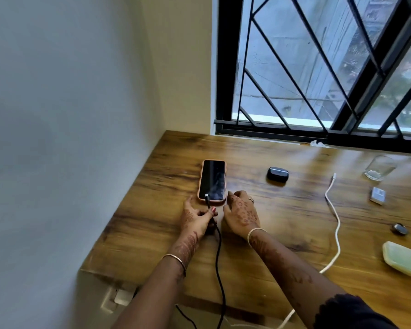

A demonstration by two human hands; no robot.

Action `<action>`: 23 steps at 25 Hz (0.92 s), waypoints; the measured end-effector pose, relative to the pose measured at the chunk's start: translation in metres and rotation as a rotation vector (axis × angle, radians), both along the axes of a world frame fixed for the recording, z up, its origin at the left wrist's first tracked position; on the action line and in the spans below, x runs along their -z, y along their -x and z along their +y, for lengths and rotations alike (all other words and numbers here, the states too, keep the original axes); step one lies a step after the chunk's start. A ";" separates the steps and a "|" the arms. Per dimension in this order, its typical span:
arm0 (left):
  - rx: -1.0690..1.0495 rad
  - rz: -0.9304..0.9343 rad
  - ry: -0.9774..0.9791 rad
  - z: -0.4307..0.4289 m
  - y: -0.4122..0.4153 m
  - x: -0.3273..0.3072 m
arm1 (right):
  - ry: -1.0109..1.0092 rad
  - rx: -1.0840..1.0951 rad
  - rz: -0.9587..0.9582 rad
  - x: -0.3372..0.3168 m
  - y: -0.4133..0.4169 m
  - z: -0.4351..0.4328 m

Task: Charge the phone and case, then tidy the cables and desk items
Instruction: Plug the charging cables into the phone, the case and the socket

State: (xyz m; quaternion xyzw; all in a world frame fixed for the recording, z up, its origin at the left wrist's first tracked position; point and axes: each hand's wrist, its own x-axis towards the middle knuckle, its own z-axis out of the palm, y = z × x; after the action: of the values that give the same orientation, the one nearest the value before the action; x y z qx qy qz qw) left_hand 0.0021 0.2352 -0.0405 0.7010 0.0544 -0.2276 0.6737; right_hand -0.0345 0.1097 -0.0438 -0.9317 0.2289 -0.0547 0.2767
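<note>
A phone in a peach case lies screen up on the wooden desk, near its left edge. My left hand pinches a black cable just behind its plug, whose tip is over the phone's near end. My right hand rests on the desk beside the phone's near right corner, fingers loosely curled and holding nothing. A dark earbud case sits closed to the right of the phone. A white cable snakes across the desk, its plug end free.
A glass stands at the back right. A small white box, a small dark round item and a pale green case lie at the right. A wall socket with a white adapter is below the desk's left front.
</note>
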 end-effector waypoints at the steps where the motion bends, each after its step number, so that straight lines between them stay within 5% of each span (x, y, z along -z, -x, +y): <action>1: 0.031 0.009 -0.005 0.003 -0.004 -0.001 | -0.041 0.010 0.011 -0.001 -0.007 0.003; 6: 0.149 -0.020 0.007 0.009 -0.013 -0.006 | -0.224 0.186 0.059 -0.005 -0.033 0.010; 11: 0.125 0.079 0.133 0.013 -0.014 -0.007 | -0.712 0.399 -0.059 -0.010 -0.043 0.004; 17: 0.098 0.138 0.226 0.020 -0.016 -0.009 | -0.757 0.399 -0.053 -0.007 -0.049 -0.001; 23: 0.080 0.141 0.208 0.030 -0.017 -0.012 | -1.024 0.441 -0.122 0.003 -0.058 -0.009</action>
State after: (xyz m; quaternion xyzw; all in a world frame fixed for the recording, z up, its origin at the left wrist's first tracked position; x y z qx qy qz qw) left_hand 0.0192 0.2650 -0.0286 0.6113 0.0497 -0.3076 0.7275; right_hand 0.0239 0.1003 -0.0466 -0.6034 0.3994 -0.0471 0.6886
